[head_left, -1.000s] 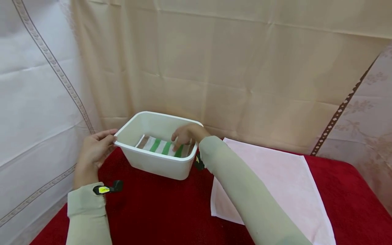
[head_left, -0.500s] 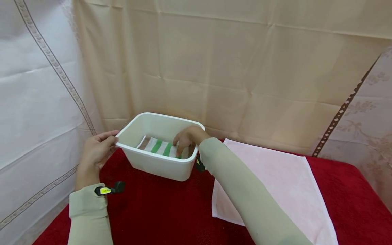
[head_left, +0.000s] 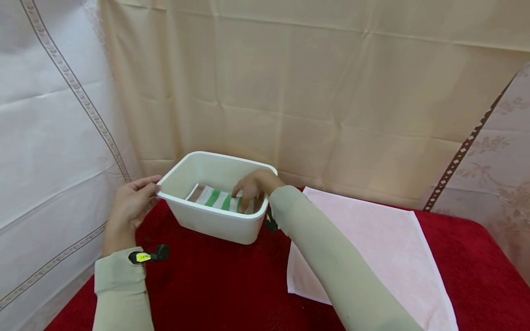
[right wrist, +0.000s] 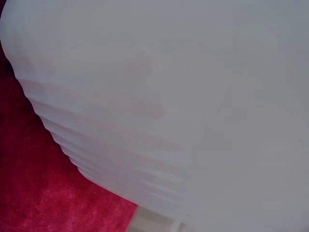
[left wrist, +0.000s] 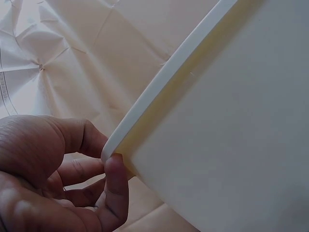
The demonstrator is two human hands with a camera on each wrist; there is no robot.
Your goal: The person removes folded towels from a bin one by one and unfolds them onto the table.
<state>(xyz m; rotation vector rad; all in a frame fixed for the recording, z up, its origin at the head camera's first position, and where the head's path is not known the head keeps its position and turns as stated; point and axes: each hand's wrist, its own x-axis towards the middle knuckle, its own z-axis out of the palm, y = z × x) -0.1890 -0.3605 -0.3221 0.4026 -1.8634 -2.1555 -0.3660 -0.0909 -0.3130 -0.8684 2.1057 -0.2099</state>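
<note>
A white plastic tub point(head_left: 211, 225) stands on the red cloth near the back curtain. At its left corner my left hand point(head_left: 130, 202) pinches the rim. In the left wrist view the thumb and index fingertip meet at the tub's rim point(left wrist: 164, 79). My right hand point(head_left: 250, 186) reaches over the right rim into the tub, with its fingers pointing down onto a folded striped cloth point(head_left: 213, 196). The cloth is green, white and brown and lies flat on the bottom; its right part is hidden by the hand. The right wrist view shows only the tub's ribbed outer wall point(right wrist: 120, 121).
A pink towel point(head_left: 372, 248) lies spread to the right, partly under my right sleeve point(head_left: 331, 248). Red fabric point(head_left: 207, 285) covers the table. Behind hangs a beige curtain point(head_left: 290, 92), with a white patterned curtain point(head_left: 54, 151) on the left.
My right hand's fingers have drawn slightly right and bent more over the striped cloth. The left hand keeps its pinch on the tub's rim.
</note>
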